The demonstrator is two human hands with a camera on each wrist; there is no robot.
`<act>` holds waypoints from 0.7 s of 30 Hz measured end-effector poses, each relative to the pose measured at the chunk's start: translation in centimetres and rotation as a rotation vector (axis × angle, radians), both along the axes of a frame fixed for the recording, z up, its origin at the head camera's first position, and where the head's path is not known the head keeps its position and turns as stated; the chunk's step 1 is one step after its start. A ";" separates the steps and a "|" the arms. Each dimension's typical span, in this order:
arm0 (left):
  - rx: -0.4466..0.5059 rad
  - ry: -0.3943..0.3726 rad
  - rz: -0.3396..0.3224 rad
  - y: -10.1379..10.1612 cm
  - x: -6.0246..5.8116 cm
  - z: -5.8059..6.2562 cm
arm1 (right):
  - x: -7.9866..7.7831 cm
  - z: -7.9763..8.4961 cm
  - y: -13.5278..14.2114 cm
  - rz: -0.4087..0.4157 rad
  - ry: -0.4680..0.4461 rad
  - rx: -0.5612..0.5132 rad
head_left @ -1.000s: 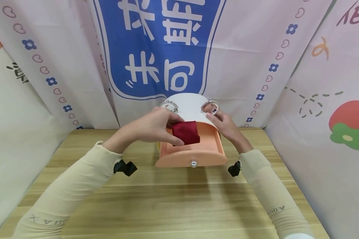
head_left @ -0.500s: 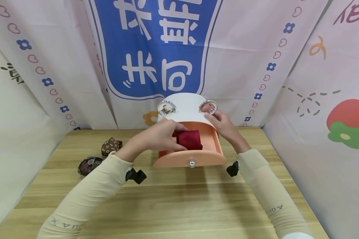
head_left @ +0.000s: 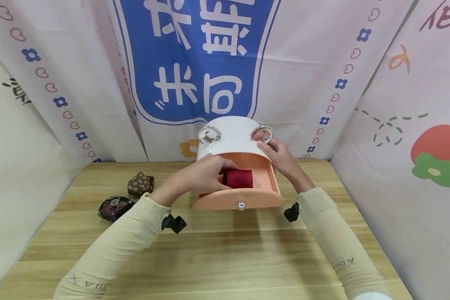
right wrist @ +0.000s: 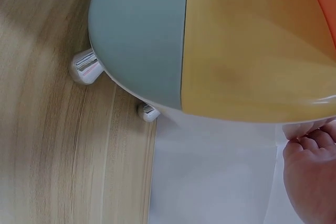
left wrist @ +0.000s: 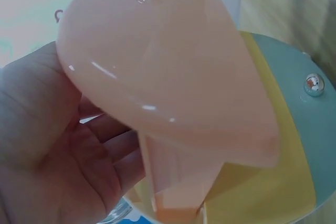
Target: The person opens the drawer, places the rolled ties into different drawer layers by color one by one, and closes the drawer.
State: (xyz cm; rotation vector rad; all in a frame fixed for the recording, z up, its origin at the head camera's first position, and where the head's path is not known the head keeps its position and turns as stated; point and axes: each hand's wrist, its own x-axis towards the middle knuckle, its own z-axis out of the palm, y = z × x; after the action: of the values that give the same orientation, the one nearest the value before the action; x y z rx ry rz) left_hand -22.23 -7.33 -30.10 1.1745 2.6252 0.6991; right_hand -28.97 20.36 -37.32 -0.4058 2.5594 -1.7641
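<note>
In the head view, a rolled red necktie (head_left: pixel 240 179) lies low inside the pulled-out peach drawer (head_left: pixel 217 201). My left hand (head_left: pixel 206 173) reaches over the drawer's left side and holds the roll between thumb and fingers. The drawer belongs to a small white-topped cabinet (head_left: pixel 233 135). With my right hand (head_left: pixel 283 160) I grip the cabinet's upper right side, beside a chrome ring (head_left: pixel 261 135). The left wrist view has the drawer front (left wrist: pixel 157 72) hiding the necktie. A yellow drawer (right wrist: pixel 252 51) and a mint drawer (right wrist: pixel 137 35) show in the right wrist view.
On the wooden table (head_left: pixel 210 258), a brown floral roll (head_left: pixel 140 184) and a black floral roll (head_left: pixel 114 208) lie left of the cabinet. Chrome feet (right wrist: pixel 86 67) hold the cabinet up. A printed cloth backdrop (head_left: pixel 296 83) stands close behind it.
My left hand has lowered the red necktie into the peach drawer, moving slightly right. The two floral rolls have come into view at the left. My right hand stays on the cabinet.
</note>
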 end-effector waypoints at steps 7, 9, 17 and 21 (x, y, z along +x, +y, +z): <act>-0.017 0.038 0.017 -0.4 0.3 1.6 | 0.2 0.1 0.0 -0.005 -0.009 0.009; -0.017 0.048 0.039 -0.5 0.5 2.5 | 0.3 0.1 0.0 -0.008 -0.006 0.021; -0.023 0.191 0.197 -1.2 3.5 6.2 | 0.3 0.1 -0.1 -0.010 0.008 0.036; 0.002 0.314 0.275 -1.4 6.0 7.0 | 0.1 0.1 -0.1 -0.011 0.008 0.028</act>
State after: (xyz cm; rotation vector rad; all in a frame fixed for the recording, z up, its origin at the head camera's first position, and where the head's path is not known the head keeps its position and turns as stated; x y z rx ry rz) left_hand -16.21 -8.72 -23.08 1.0042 3.0897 0.6026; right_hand -28.84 20.26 -37.18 -0.4001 2.5937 -1.7311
